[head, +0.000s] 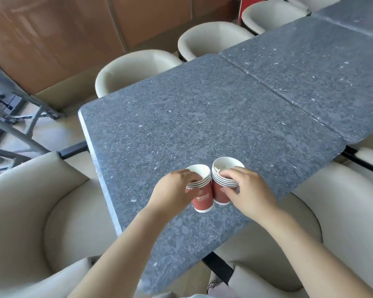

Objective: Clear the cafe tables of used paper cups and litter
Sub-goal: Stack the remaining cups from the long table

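Two stacks of red paper cups with white rims stand side by side, touching, on the dark grey speckled table [202, 117]. My left hand [173, 191] is wrapped around the left stack [202, 201], fingers over its rims. My right hand [243, 190] grips the right stack [221, 193] from the right, fingertips on its rims. Each stack holds several nested cups. The top cup of the right stack has some crumpled whitish litter [219, 168] inside.
Cream tub chairs surround the table: one at near left [41, 211], one at near right [332, 211], several along the far side [134, 69]. A second grey table [321, 67] adjoins at the right. A metal frame [9, 125] stands at far left.
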